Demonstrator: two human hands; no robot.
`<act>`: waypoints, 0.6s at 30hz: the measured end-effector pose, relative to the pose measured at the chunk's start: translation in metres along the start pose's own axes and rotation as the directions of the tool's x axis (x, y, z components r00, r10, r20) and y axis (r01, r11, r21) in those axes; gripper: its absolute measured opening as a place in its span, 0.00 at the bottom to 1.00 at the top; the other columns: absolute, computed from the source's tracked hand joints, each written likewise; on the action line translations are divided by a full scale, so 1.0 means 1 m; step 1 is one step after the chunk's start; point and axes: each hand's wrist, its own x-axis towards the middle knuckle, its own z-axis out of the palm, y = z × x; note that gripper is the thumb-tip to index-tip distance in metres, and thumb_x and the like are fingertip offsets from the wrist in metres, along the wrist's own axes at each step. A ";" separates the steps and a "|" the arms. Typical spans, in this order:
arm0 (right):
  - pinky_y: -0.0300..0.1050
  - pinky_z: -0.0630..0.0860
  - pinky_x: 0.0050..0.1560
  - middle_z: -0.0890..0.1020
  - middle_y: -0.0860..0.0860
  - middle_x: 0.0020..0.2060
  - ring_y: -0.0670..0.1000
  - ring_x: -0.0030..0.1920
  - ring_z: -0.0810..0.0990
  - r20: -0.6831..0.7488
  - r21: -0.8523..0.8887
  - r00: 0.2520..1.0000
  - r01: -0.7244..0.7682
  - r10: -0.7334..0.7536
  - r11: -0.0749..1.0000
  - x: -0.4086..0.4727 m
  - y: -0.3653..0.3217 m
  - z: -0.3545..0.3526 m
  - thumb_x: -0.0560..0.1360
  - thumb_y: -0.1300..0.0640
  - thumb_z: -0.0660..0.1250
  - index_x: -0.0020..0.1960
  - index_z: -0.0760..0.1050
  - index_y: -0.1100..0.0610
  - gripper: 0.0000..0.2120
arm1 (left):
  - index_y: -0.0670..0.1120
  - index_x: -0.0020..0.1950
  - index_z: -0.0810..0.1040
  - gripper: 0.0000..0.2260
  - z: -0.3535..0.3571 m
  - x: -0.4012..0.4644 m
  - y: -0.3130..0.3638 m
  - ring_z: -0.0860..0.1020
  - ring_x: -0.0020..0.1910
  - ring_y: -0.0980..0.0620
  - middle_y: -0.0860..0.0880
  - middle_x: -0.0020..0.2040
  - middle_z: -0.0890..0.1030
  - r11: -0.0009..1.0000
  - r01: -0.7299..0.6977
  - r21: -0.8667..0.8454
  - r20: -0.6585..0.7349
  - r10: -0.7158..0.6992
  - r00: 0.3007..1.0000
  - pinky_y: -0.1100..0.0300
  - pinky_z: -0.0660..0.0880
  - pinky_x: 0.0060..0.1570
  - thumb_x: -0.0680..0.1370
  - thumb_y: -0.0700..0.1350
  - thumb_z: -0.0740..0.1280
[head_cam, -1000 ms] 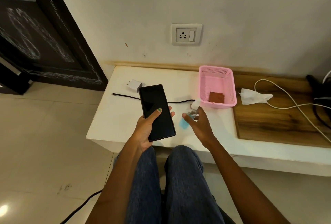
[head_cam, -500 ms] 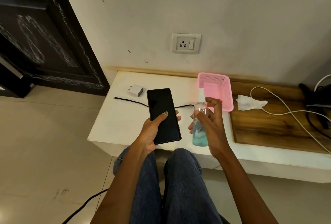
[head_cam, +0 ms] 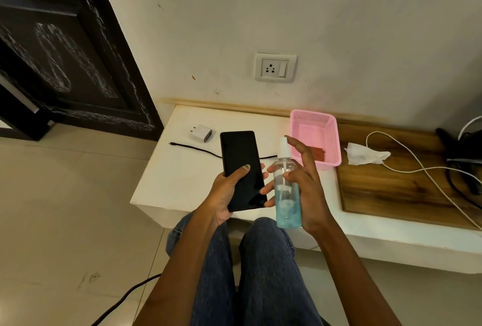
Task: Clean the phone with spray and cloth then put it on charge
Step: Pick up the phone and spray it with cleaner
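My left hand (head_cam: pixel 227 195) holds a black phone (head_cam: pixel 241 164) screen up, thumb across its lower glass, above the white ledge's front edge. Right beside it my right hand (head_cam: pixel 306 190) grips a clear spray bottle (head_cam: pixel 287 195) upright; blue liquid fills its lower part and my forefinger is raised by the white nozzle. A brown cloth (head_cam: pixel 318 155) lies in the pink basket (head_cam: pixel 326 127) behind the bottle. A white charger plug (head_cam: pixel 200 133) and a black cable (head_cam: pixel 193 149) lie on the ledge behind the phone. The wall socket (head_cam: pixel 275 67) is above them.
The white ledge (head_cam: pixel 177 177) runs along the wall, with a wooden board (head_cam: pixel 391 187) on its right part. A crumpled white tissue (head_cam: pixel 365 156) and a white cable (head_cam: pixel 417 169) lie on the board. A dark door (head_cam: pixel 65 52) stands at the left. My knees are below the ledge.
My right hand picked the spray bottle up from the ledge and brought it upright beside the phone. My left hand kept holding the phone.
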 end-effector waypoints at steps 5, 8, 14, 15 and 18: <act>0.45 0.78 0.26 0.79 0.57 0.44 0.51 0.30 0.80 -0.033 -0.119 0.999 -0.026 0.022 0.993 0.000 -0.003 0.001 0.73 0.59 0.60 0.66 0.62 0.34 0.28 | 0.37 0.57 0.79 0.14 0.002 0.004 -0.002 0.83 0.39 0.46 0.42 0.44 0.84 1.000 -0.009 0.025 -0.023 0.009 1.000 0.54 0.79 0.40 0.78 0.46 0.65; 0.46 0.78 0.41 0.69 0.53 0.66 0.50 0.50 0.76 -0.095 -0.444 0.995 -0.023 -0.022 0.896 0.005 -0.003 0.000 0.77 0.55 0.62 0.63 0.58 0.27 0.27 | 0.46 0.46 0.85 0.16 0.006 0.006 -0.003 0.85 0.43 0.49 0.45 0.45 0.86 0.997 0.081 0.008 -0.045 -0.080 0.996 0.57 0.81 0.40 0.76 0.57 0.64; 0.43 0.78 0.43 0.68 0.30 0.46 0.42 0.42 0.76 -0.032 -0.800 0.989 0.059 -0.142 0.597 0.019 -0.005 -0.001 0.77 0.50 0.62 0.66 0.58 0.35 0.22 | 0.51 0.64 0.76 0.34 0.019 0.009 -0.012 0.79 0.59 0.46 0.44 0.60 0.81 0.992 0.122 0.032 -0.086 -0.119 0.989 0.48 0.72 0.63 0.71 0.73 0.54; 0.43 0.78 0.42 0.70 0.35 0.44 0.43 0.39 0.76 -0.035 -0.833 0.987 0.057 -0.155 0.550 0.022 -0.004 -0.001 0.77 0.51 0.62 0.67 0.59 0.39 0.22 | 0.52 0.64 0.76 0.34 0.020 0.009 -0.014 0.79 0.59 0.46 0.44 0.61 0.80 0.992 0.124 0.027 -0.077 -0.122 0.990 0.47 0.72 0.64 0.70 0.73 0.53; 0.47 0.80 0.43 0.72 0.46 0.42 0.48 0.37 0.77 -0.047 -0.881 0.987 0.033 -0.156 0.472 0.027 -0.004 0.004 0.76 0.54 0.61 0.67 0.60 0.45 0.21 | 0.52 0.64 0.77 0.36 0.025 0.009 -0.017 0.78 0.60 0.44 0.44 0.61 0.80 0.991 0.135 0.002 -0.073 -0.134 0.988 0.45 0.70 0.66 0.70 0.74 0.52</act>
